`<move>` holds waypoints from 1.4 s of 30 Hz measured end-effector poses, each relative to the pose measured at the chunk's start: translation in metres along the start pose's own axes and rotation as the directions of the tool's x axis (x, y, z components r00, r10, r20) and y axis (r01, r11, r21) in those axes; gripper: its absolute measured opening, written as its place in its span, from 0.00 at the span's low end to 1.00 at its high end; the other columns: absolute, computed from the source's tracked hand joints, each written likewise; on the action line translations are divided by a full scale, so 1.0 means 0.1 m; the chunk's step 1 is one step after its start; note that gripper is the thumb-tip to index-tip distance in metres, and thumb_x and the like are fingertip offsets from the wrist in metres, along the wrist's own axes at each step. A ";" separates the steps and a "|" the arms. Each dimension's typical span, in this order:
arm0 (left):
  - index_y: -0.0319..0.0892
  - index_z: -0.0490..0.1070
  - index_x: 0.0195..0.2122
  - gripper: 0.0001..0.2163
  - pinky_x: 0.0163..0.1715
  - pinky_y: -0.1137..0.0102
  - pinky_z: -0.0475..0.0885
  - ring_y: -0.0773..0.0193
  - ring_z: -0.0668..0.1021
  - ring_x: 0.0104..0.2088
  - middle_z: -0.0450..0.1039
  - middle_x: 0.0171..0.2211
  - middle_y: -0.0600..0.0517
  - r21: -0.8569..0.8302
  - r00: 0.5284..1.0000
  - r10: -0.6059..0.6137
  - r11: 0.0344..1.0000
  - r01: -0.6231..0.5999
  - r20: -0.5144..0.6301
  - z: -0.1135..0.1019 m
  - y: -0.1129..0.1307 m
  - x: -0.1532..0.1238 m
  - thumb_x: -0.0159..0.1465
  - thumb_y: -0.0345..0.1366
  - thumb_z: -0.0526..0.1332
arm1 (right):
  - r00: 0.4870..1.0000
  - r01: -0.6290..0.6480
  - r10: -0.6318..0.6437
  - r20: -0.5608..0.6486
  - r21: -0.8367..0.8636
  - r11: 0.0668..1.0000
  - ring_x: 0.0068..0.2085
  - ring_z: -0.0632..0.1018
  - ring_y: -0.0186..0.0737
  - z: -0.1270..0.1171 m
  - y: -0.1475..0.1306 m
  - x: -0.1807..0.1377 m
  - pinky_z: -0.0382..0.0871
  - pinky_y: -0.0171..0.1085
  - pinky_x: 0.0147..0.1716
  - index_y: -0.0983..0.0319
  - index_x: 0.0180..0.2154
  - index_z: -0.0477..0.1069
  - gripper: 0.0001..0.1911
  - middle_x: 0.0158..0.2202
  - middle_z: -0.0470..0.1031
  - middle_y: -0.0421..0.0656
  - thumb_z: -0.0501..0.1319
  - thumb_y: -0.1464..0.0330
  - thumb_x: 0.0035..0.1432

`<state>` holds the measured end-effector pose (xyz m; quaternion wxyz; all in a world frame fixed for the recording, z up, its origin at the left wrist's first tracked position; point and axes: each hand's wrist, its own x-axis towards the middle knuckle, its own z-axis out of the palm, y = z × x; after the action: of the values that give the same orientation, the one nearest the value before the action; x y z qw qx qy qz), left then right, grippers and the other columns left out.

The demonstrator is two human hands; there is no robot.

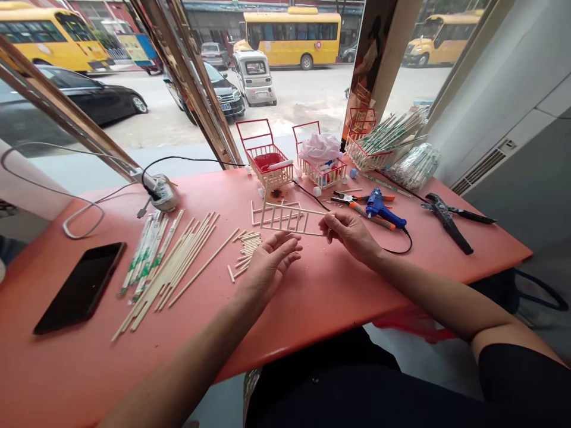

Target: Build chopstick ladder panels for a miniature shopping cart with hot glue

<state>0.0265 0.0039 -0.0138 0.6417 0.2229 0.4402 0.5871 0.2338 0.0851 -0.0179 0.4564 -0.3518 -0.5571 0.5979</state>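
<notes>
My right hand (345, 235) pinches the right end of a small ladder-like frame of wooden sticks (285, 219), which is held just above the table. Below and left of it, my left hand (273, 258) is loosely curled with fingers apart and seems to hold nothing; whether a fingertip touches the frame I cannot tell. Behind the held frame, another stick frame (253, 213) is partly hidden. Short cut sticks (247, 252) lie in a row beside my left hand. Farther left are long bare chopsticks (178, 261) and several wrapped chopsticks (145, 249).
Miniature stick carts (272, 172) with red trim stand at the back. Right of my hands lie pliers (352, 203), a blue glue gun (379, 205) with its cord, and black-handled cutters (446, 223). A phone (80, 288) and a power strip (163, 193) are at left.
</notes>
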 end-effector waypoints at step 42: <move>0.35 0.89 0.32 0.29 0.39 0.75 0.87 0.64 0.88 0.31 0.88 0.31 0.47 -0.023 0.993 -0.118 0.993 0.119 0.021 0.05 -0.19 -0.03 0.31 0.42 0.95 | 0.973 0.120 -0.039 0.228 -0.354 0.927 0.43 0.85 0.44 0.09 -0.07 -0.07 0.77 0.40 0.47 0.63 0.36 0.87 0.21 0.37 0.89 0.46 0.76 0.50 0.62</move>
<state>0.0416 -0.0021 -0.0248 0.6825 0.1944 0.4391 0.5509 0.2284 0.0751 -0.0109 0.3435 -0.3400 -0.7189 0.4995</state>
